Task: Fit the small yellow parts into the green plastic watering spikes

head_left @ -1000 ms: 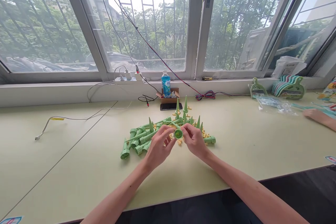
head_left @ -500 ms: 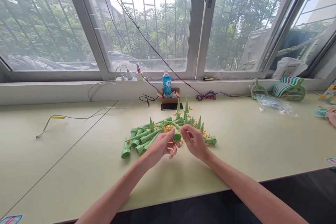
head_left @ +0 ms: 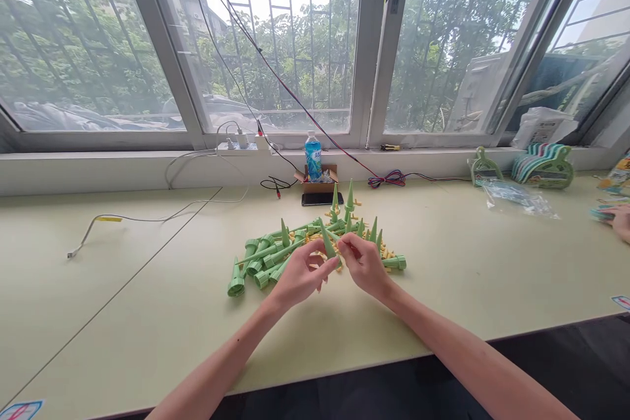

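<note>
My left hand (head_left: pixel 306 273) is closed around a green plastic watering spike (head_left: pixel 327 240), whose pointed tip leans up and slightly left. Close beside it, my right hand (head_left: pixel 363 263) is pinched near the spike's side; whatever lies between its fingertips is too small or hidden to make out. Behind both hands spreads a pile of similar green spikes (head_left: pixel 270 259), some lying down and some standing point up. Small yellow plastic pieces (head_left: pixel 301 236) are mixed in among them.
Behind the pile lie a dark phone (head_left: pixel 321 199) and a small carton holding a blue bottle (head_left: pixel 314 159). Cables (head_left: pixel 391 178) run along the wall. At right are green dustpan-like items (head_left: pixel 544 167), a clear plastic bag (head_left: pixel 516 198) and another person's hand (head_left: pixel 621 220).
The spike in my left hand has turned: its round open end faced me before, and now its point stands upward. My right hand has barely moved.
</note>
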Tool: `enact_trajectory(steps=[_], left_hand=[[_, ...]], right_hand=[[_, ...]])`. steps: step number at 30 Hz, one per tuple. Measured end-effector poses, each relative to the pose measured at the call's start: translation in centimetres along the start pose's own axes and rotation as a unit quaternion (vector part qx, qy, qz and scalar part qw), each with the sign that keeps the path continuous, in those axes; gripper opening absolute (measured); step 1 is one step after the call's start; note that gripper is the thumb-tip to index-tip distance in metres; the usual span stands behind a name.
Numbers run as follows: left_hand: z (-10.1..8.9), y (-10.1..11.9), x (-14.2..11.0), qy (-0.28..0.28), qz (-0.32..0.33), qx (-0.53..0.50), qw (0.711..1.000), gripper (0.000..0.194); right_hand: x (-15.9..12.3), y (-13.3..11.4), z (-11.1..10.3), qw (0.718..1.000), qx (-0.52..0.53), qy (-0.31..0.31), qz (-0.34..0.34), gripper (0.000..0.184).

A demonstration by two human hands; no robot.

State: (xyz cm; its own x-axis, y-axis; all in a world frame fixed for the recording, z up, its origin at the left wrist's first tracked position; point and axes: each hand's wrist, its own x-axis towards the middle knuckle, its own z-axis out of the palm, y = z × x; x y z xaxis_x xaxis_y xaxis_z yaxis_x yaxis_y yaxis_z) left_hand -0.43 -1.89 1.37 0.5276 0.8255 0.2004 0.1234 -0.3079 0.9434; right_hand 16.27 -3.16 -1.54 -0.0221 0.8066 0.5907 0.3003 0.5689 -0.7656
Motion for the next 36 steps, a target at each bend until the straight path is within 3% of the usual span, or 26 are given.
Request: enact_trajectory(steps=[5, 9, 17, 22, 26, 31, 36], left_hand=[[0.3, -0.4, -0.2, 0.057, 0.120, 0.155, 0.979, 0.013], [0.3, -0.9, -0.2, 0.066, 0.178, 0.203, 0.961, 0.005], [0.2, -1.9, -0.1, 0.078, 0.241, 0.260, 0.932, 0.020], [0.4, -1.3, 0.0, 0.117, 0.161, 0.188, 0.962, 0.019], [0.3, -0.8, 0.3, 0.106, 0.044, 0.034, 0.993, 0.025], [-0.1, -0.5, 0.6, 0.027, -0.108, -0.175, 0.978, 0.040], [-0.4, -0.4, 0.4, -0.085, -0.154, -0.233, 0.957, 0.041]], right_hand=[[0.0, 0.0, 0.0, 1.000, 0.002, 0.000, 0.011, 0.026], [0.0, -0.1, 0.0, 0.999, 0.014, -0.001, 0.028, 0.028], [0.0, 0.0, 0.1, 0.999, 0.025, -0.004, 0.048, 0.031], [0.1, -0.1, 0.0, 0.998, 0.038, 0.021, 0.054, 0.031], [0.1, 0.0, -0.1, 0.997, 0.054, 0.041, 0.046, 0.031], [0.1, 0.0, -0.1, 0.999, 0.029, 0.029, 0.018, 0.030], [0.1, -0.2, -0.1, 1.000, 0.015, 0.007, -0.014, 0.028]])
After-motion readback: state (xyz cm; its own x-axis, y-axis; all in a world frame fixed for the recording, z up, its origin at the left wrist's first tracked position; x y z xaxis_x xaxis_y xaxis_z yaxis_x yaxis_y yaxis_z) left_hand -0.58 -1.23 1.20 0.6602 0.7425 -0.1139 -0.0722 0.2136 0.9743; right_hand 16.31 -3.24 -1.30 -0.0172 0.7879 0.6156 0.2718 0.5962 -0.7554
